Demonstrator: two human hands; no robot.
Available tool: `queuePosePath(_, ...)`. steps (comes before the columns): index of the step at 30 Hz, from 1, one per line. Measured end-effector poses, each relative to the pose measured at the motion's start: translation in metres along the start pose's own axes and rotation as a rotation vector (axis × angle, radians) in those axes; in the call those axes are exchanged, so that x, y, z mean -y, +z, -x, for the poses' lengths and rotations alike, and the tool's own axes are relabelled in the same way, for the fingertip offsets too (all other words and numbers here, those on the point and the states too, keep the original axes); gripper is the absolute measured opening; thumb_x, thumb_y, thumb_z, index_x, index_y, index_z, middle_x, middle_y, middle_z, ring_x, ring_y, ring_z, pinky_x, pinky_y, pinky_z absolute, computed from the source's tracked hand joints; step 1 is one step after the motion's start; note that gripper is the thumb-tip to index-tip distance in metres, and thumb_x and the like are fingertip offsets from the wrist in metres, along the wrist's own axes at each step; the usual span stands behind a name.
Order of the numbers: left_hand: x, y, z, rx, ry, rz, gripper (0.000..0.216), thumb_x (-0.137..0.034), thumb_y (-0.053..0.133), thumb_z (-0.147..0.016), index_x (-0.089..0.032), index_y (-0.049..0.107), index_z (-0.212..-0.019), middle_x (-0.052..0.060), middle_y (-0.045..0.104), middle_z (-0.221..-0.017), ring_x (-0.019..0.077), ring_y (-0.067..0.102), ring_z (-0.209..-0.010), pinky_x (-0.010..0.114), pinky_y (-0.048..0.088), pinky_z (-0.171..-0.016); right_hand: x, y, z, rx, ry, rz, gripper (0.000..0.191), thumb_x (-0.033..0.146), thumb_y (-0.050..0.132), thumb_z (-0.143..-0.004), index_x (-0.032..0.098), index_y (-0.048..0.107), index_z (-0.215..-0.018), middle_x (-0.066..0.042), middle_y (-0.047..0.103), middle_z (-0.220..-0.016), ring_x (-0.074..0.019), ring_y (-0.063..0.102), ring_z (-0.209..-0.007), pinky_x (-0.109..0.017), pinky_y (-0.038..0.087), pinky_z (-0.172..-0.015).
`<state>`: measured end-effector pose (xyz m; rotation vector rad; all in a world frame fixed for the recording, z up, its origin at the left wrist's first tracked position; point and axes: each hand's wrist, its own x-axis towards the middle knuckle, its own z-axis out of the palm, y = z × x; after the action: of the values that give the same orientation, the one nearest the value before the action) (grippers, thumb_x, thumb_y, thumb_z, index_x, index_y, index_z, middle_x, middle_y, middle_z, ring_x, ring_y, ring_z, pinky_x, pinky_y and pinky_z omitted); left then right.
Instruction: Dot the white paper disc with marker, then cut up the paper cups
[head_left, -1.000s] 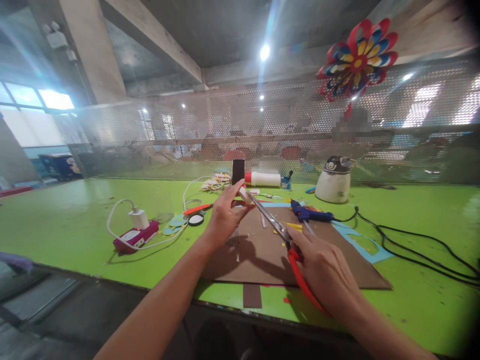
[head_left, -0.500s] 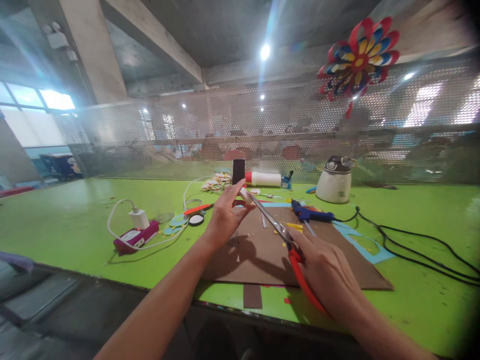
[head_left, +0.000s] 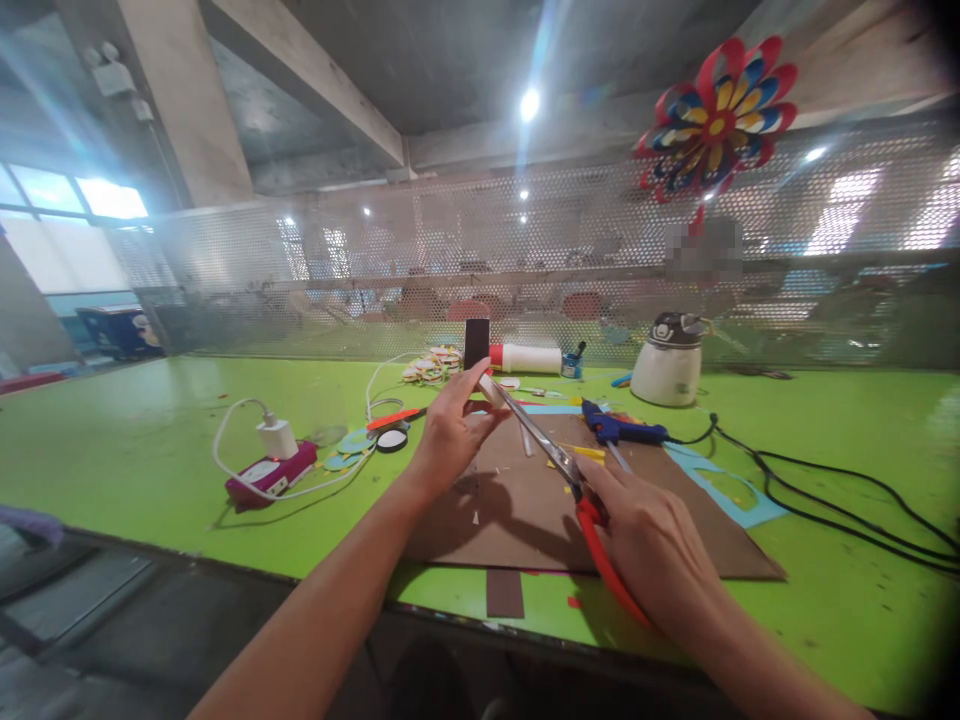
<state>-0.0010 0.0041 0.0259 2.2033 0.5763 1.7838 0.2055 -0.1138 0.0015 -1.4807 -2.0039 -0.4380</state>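
Worktop (head_left: 135, 430): bright green, full width. Perforated screen (head_left: 420, 235) along its far edge. Grey ceiling (head_left: 465, 70) with beam (head_left: 330, 85); one lamp (head_left: 529, 104) glaring. Left: pale column (head_left: 187, 110), bright windows (head_left: 49, 190).

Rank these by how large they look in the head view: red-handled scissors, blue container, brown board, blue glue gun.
1. brown board
2. red-handled scissors, partly covered by the right hand
3. blue glue gun
4. blue container, which also stands farthest back
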Motion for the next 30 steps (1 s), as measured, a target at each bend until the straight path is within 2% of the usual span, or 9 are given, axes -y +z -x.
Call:
queuePosePath(7,-0.0006,-0.0015,0.0002,0.016,-0.005,-0.037,0.057,-0.034,0.07,-0.084,-0.027,0.052,-0.137,0.011,0.056,-0.123,0.0175,0.062,-0.101,0.033,0.061,-0.087,0.0004,0.0008,0.0003,-0.002,0.007,0.003,0.03,0.017,0.052,-0.083,0.019,0.063,-0.111,-0.004,0.067,-0.078,-0.0228,0.064,-0.066,-0.03,0.041,-0.059)
queuePosePath(19,-0.0036,0.0012,0.0002,0.016,-0.005,-0.031,0.057,-0.035,0.071,-0.083,-0.025,0.053,-0.137,0.011,0.057,-0.122,0.0174,0.063,-0.099,0.032,0.062,-0.084,0.0012,-0.0012,0.0003,-0.003,0.008,-0.013,0.022,0.016,0.051,-0.082,0.017,0.066,-0.099,-0.003,0.065,-0.068,-0.0191,0.059,-0.056,-0.028,0.035,-0.054)
queuePosePath(24,-0.0055,-0.0009,-0.0008,0.038,0.007,-0.036,0.057,-0.035,0.069,-0.085,-0.027,0.051,-0.138,0.01,0.056,-0.122,0.0163,0.064,-0.096,0.035,0.062,-0.086,0.0016,-0.0015,-0.0015,-0.041,-0.005,0.002,0.025,0.016,0.053,-0.081,0.019,0.065,-0.103,-0.002,0.065,-0.072,-0.0188,0.06,-0.058,-0.027,0.035,-0.054)
queuePosePath(30,-0.008,-0.0031,-0.0026,0.027,0.051,-0.069,0.054,-0.028,0.067,-0.087,-0.03,0.05,-0.138,0.009,0.053,-0.126,0.0163,0.06,-0.102,0.032,0.061,-0.086,0.0018,-0.0001,-0.0015,-0.028,0.028,0.019,0.03,0.016,0.054,-0.081,0.02,0.063,-0.109,-0.003,0.067,-0.082,-0.0211,0.064,-0.068,-0.028,0.039,-0.058)
